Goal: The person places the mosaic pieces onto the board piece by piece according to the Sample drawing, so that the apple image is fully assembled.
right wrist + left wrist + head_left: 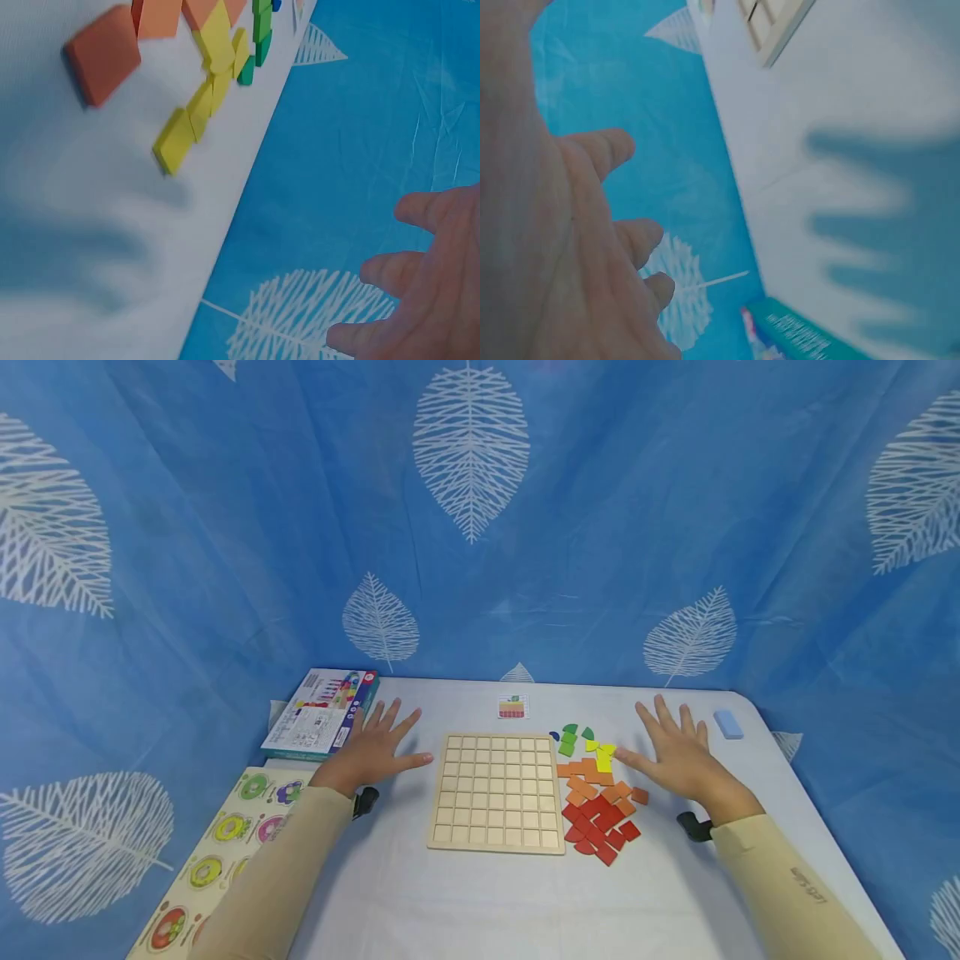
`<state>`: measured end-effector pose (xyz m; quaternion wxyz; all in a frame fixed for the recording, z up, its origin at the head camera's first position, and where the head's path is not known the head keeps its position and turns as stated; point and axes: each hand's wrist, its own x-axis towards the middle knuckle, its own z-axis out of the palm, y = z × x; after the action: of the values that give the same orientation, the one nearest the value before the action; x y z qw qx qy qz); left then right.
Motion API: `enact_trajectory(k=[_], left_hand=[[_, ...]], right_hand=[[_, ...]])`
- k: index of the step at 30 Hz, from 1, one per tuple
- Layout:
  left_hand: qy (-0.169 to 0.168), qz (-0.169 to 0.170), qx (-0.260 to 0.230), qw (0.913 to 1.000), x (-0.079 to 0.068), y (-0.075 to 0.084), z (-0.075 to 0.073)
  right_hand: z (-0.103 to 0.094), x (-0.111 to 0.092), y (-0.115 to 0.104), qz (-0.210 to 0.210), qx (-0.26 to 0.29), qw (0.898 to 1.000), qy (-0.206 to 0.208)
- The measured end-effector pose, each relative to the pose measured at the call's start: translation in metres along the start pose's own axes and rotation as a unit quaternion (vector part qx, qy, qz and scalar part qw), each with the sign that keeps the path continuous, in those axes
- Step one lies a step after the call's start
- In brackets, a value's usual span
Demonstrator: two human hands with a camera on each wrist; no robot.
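Over the table, left of a wooden grid board (497, 793), my left hand (370, 753) is held with its fingers spread and nothing in it. My right hand (678, 762) is likewise spread and holds nothing, to the right of a cluster of coloured tiles. Red tiles (600, 822), orange tiles (585, 770), yellow tiles (603, 758) and green tiles (567, 743) lie along the board's right side, with a dark blue tile (554, 736) at the far end. The right thumb overlaps the yellow tiles in the head view. Bare squares fill the board.
A small pattern card (513, 707) lies behind the board. At the back left is a printed box (322, 714), with a fruit-and-vegetable picture sheet (202, 872) in front of it, partly under the left sleeve. A light blue block (727, 724) sits at the back right.
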<state>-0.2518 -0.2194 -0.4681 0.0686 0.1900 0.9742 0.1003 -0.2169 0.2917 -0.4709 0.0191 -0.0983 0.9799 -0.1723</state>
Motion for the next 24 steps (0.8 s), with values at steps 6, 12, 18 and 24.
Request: enact_trajectory(k=[6, 12, 18, 24], left_hand=[[-0.011, 0.010, -0.037, 0.9992, -0.001, 0.006, 0.021], [-0.005, 0.019, -0.078, 0.9968, 0.000, 0.010, 0.036], [-0.014, 0.019, -0.093, 0.9954, -0.002, 0.015, 0.048], [-0.008, -0.005, -0.117, 0.9931, -0.013, 0.020, 0.067]], right_hand=[[0.011, 0.002, -0.005, -0.001, 0.019, 1.000, -0.002], [0.021, 0.003, -0.006, 0.004, 0.031, 1.000, -0.003], [0.031, 0.005, -0.003, 0.012, 0.036, 0.999, -0.016], [0.037, 0.006, -0.003, 0.019, 0.059, 0.998, -0.022]])
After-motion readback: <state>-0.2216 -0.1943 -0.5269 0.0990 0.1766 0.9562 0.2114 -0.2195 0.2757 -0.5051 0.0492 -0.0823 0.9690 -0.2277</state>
